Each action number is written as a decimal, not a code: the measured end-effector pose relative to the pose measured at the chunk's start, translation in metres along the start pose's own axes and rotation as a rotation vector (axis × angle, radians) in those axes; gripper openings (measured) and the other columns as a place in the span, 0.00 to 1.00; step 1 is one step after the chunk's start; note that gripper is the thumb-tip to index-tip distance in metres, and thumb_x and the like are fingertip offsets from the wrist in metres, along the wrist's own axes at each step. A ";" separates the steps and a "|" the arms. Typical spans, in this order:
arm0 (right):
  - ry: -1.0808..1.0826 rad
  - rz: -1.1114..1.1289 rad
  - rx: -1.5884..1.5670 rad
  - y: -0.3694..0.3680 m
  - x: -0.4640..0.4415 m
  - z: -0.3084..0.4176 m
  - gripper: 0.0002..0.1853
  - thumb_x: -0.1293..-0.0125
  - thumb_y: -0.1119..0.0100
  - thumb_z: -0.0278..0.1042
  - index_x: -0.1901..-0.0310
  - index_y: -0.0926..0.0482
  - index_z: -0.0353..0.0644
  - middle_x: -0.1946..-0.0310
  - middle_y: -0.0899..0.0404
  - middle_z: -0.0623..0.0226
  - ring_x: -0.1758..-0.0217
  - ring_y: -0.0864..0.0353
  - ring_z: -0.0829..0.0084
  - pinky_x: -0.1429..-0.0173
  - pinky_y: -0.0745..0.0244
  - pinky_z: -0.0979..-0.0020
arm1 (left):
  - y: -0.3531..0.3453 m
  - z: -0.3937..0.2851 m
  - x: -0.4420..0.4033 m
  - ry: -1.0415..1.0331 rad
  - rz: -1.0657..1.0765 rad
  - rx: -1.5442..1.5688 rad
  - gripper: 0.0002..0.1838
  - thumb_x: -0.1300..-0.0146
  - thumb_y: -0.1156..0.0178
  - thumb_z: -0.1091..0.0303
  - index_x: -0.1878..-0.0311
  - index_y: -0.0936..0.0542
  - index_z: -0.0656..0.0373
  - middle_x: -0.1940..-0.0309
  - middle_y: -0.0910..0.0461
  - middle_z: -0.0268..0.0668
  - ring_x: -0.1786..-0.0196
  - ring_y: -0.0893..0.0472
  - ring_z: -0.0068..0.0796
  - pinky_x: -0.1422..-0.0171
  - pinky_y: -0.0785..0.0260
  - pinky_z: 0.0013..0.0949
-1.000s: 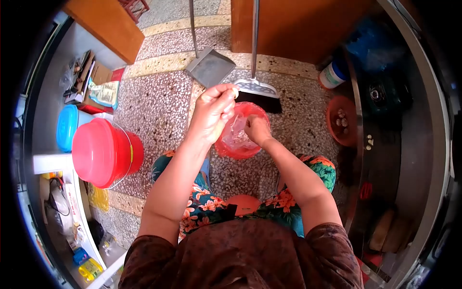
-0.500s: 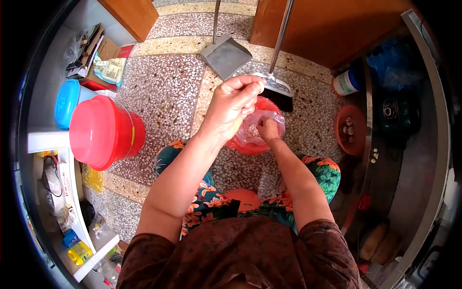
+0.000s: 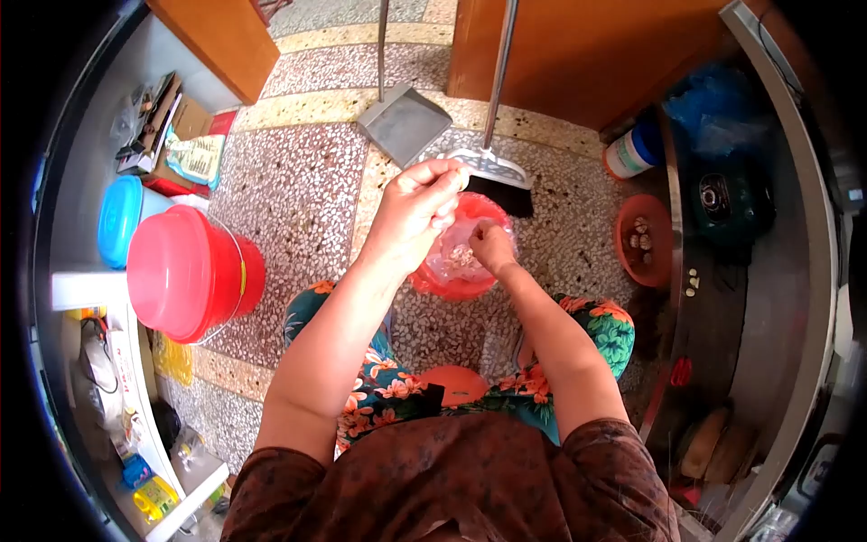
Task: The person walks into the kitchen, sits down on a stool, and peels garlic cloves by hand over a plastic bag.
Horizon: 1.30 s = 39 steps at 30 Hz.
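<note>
My left hand (image 3: 411,215) is raised over the left side of a red basin (image 3: 459,291), thumb and forefinger pinched on a small pale piece that looks like a garlic clove (image 3: 463,177). Lower down, inside the basin's rim, my right hand (image 3: 492,247) has its fingers curled together; whatever they hold is hidden. A clear plastic bag (image 3: 483,217) lines the basin. Pale scraps like garlic skins (image 3: 460,257) lie in it beside my right fingers. The basin stands on the floor between my knees.
A lidded red bucket (image 3: 185,271) and a blue-lidded tub (image 3: 122,221) stand left. Ahead are a grey dustpan (image 3: 405,125) and a broom (image 3: 492,170). At right, an orange bowl (image 3: 632,262) holds several pale bulbs, near small pale pieces (image 3: 693,282) on a dark ledge.
The camera view has shifted, so the floor items appear lower and further left. My left hand keeps its pinch in the air. My right hand stays in the basin, fingers still curled.
</note>
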State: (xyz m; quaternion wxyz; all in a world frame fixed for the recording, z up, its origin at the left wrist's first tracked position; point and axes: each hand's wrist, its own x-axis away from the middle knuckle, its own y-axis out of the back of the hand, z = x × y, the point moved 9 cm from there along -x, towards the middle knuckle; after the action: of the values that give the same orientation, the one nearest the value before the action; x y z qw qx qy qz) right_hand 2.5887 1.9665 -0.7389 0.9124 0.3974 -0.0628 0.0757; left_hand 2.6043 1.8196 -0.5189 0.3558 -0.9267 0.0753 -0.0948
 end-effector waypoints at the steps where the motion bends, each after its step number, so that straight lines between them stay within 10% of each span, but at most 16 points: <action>1: -0.001 -0.017 0.000 0.012 0.000 0.010 0.06 0.47 0.42 0.30 0.70 0.23 0.37 0.76 0.20 0.56 0.69 0.18 0.61 0.63 0.25 0.65 | 0.002 0.003 0.000 0.029 -0.015 0.003 0.06 0.34 0.45 0.73 0.56 0.22 0.62 0.76 0.31 0.25 0.76 0.36 0.13 0.75 0.44 0.17; 3: -0.042 0.113 -0.144 0.025 0.002 0.030 0.11 0.46 0.40 0.36 0.66 0.21 0.36 0.67 0.20 0.46 0.61 0.21 0.48 0.54 0.26 0.56 | 0.003 0.007 0.000 0.047 -0.013 -0.008 0.06 0.33 0.46 0.72 0.56 0.22 0.61 0.77 0.33 0.25 0.75 0.36 0.14 0.75 0.45 0.17; 10: 0.118 0.119 -0.943 0.144 0.050 0.146 0.05 0.32 0.45 0.29 0.65 0.25 0.37 0.76 0.26 0.74 0.72 0.27 0.85 0.68 0.30 0.80 | -0.005 0.015 0.002 0.130 0.036 0.052 0.05 0.33 0.46 0.71 0.56 0.23 0.57 0.78 0.35 0.25 0.76 0.37 0.14 0.76 0.45 0.18; 20: 0.273 0.145 -1.236 0.168 0.070 0.171 0.02 0.35 0.44 0.22 0.62 0.26 0.34 0.70 0.23 0.72 0.66 0.23 0.83 0.60 0.24 0.79 | -0.032 0.033 0.004 0.208 0.156 0.049 0.05 0.33 0.44 0.68 0.58 0.23 0.56 0.71 0.27 0.27 0.75 0.34 0.12 0.74 0.41 0.16; 30: 0.362 -0.194 -0.698 0.199 0.078 0.165 0.05 0.39 0.39 0.25 0.66 0.23 0.33 0.72 0.24 0.65 0.68 0.24 0.79 0.64 0.28 0.74 | -0.036 0.037 -0.004 0.089 0.176 0.012 0.09 0.36 0.41 0.67 0.55 0.21 0.59 0.67 0.23 0.29 0.74 0.32 0.13 0.73 0.41 0.16; 39: 0.283 -0.098 -0.878 0.186 0.077 0.159 0.04 0.40 0.37 0.25 0.67 0.23 0.34 0.73 0.25 0.69 0.69 0.27 0.83 0.65 0.30 0.78 | -0.034 0.027 -0.002 0.037 0.160 -0.146 0.09 0.39 0.38 0.73 0.56 0.21 0.63 0.66 0.21 0.31 0.71 0.29 0.13 0.71 0.39 0.17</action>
State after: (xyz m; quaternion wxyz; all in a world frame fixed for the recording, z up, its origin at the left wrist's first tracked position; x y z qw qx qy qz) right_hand 2.6202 1.9818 -0.4852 0.9964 -0.0381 0.0553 0.0524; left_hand 2.6111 1.8624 -0.5159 0.2923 -0.9393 0.1621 -0.0774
